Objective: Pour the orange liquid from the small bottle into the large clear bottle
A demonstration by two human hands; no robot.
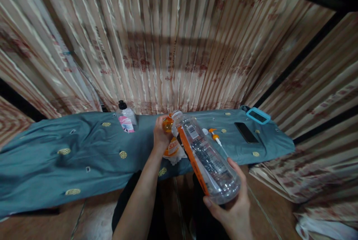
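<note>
My right hand (236,204) grips the base of a large clear plastic bottle (215,158) with an orange-and-black label. The bottle is tilted, its base toward me and its neck pointing away to the left. My left hand (162,133) is closed around the upper part of an orange bottle (171,149), beside the clear bottle's mouth. The clear bottle's neck partly covers the orange one, so whether their mouths touch is unclear. Under the orange bottle lies a white tissue (176,159). An orange-and-white pump head (215,138) and a small white disc (205,131) lie right of the bottles.
A pink-labelled bottle with a black cap (127,118) stands to the left on the teal cloth (103,169). Toward the right end are a dark phone (246,132) and a blue-framed device (258,115). A pleated curtain (179,57) hangs close behind.
</note>
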